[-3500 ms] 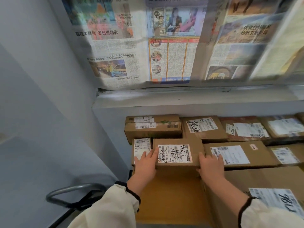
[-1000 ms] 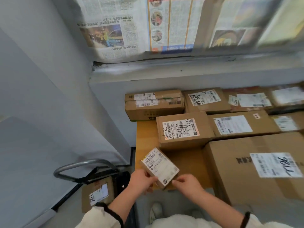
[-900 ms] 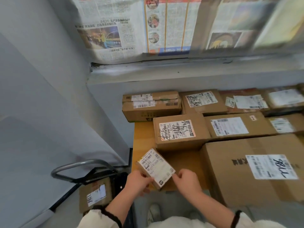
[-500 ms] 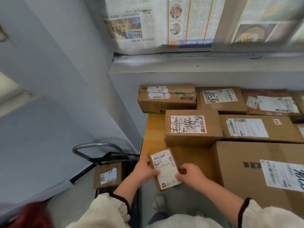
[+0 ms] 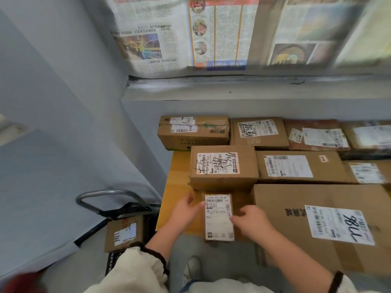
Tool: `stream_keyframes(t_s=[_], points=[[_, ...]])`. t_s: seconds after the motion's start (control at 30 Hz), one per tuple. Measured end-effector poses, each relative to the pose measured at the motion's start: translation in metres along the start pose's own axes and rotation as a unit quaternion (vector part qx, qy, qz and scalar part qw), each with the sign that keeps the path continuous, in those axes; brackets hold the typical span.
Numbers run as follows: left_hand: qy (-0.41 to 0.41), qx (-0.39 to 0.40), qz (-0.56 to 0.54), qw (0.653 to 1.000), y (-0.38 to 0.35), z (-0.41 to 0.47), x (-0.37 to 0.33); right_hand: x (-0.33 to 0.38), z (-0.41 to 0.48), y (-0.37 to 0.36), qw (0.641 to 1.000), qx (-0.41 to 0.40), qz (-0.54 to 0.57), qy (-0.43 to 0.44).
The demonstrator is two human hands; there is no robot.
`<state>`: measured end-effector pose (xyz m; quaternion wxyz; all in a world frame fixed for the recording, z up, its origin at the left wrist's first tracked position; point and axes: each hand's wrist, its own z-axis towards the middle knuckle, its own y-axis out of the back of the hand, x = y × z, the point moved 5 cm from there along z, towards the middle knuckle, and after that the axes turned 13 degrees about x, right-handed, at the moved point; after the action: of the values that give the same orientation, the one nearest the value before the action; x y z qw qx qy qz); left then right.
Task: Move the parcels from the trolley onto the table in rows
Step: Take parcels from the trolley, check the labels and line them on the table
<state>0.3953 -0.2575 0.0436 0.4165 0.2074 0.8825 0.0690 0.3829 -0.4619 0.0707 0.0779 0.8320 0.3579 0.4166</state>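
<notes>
1. The small parcel (image 5: 219, 216) was at the front edge of the worktop (image 5: 177, 187), just in front of the labelled box (image 5: 223, 167) and just left of the large box (image 5: 321, 227).
2. The left hand (image 5: 187, 210) gripped its left side and the right hand (image 5: 251, 223) pinched its right side. The fingers of both hands were curled onto the parcel.
3. Change noted: half a second earlier the parcel was held aslant, off the front edge. It had since been carried forward over the worktop and turned so that its label lay square with the boxes behind.
4. Whether its underside had met the worktop could not be told. Its near end appeared to reach past the front edge.
5. Judgement: the parcel was being set down to begin the left end of the front row. Release had not yet taken place.
6. One parcel (image 5: 124, 233) remained on the trolley (image 5: 114, 197) to the left, so the task was not finished.
</notes>
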Motion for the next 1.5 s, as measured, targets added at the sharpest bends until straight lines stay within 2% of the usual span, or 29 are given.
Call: stream_keyframes(t_s=[0.1, 0.17, 0.2, 0.27, 0.33, 0.43, 0.7, 0.77, 0.97, 1.13, 1.27, 1.37, 1.5], points=[[-0.029, -0.074, -0.057, 0.995, 0.038, 0.005, -0.024, 0.029, -0.004, 0.065, 0.981, -0.177, 0.002, 0.079], [-0.029, -0.077, -0.080, 0.993, 0.052, 0.012, -0.041, 0.040, 0.003, 0.098, 0.963, -0.252, -0.058, 0.071], [-0.018, -0.071, -0.091, 0.993, 0.055, 0.016, -0.048, 0.043, 0.011, 0.104, 0.962, -0.247, -0.103, 0.049], [0.009, -0.051, -0.115, 0.992, 0.058, 0.025, -0.058, 0.046, 0.028, 0.098, 0.969, -0.182, -0.166, 0.005], [0.019, -0.017, -0.116, 0.993, 0.057, 0.032, -0.063, 0.050, 0.036, 0.080, 0.971, -0.151, -0.183, 0.008], [-0.020, 0.003, -0.079, 0.997, 0.057, 0.037, -0.065, 0.056, 0.034, 0.059, 0.972, -0.167, -0.159, 0.049], [-0.019, -0.097, -0.057, 0.993, 0.140, 0.033, -0.019, 0.100, 0.055, 0.008, 0.971, -0.124, -0.163, 0.120], [-0.024, -0.106, -0.049, 0.993, 0.156, 0.039, -0.022, 0.115, 0.067, 0.003, 0.970, -0.131, -0.168, 0.117], [-0.056, -0.066, -0.041, 0.995, 0.163, 0.068, -0.052, 0.125, 0.091, 0.023, 0.963, -0.194, -0.179, 0.052], [-0.052, -0.049, -0.047, 0.996, 0.158, 0.083, -0.056, 0.129, 0.097, 0.031, 0.963, -0.195, -0.183, 0.034], [-0.056, -0.050, -0.087, 0.993, 0.156, 0.081, -0.049, 0.126, 0.094, 0.030, 0.975, -0.154, -0.151, 0.051], [-0.052, -0.078, -0.102, 0.990, 0.157, 0.071, -0.047, 0.115, 0.081, 0.037, 0.985, -0.139, -0.077, 0.060], [-0.092, -0.188, -0.094, 0.973, 0.153, 0.035, -0.049, 0.072, 0.051, 0.086, 0.969, -0.233, -0.069, 0.033]])
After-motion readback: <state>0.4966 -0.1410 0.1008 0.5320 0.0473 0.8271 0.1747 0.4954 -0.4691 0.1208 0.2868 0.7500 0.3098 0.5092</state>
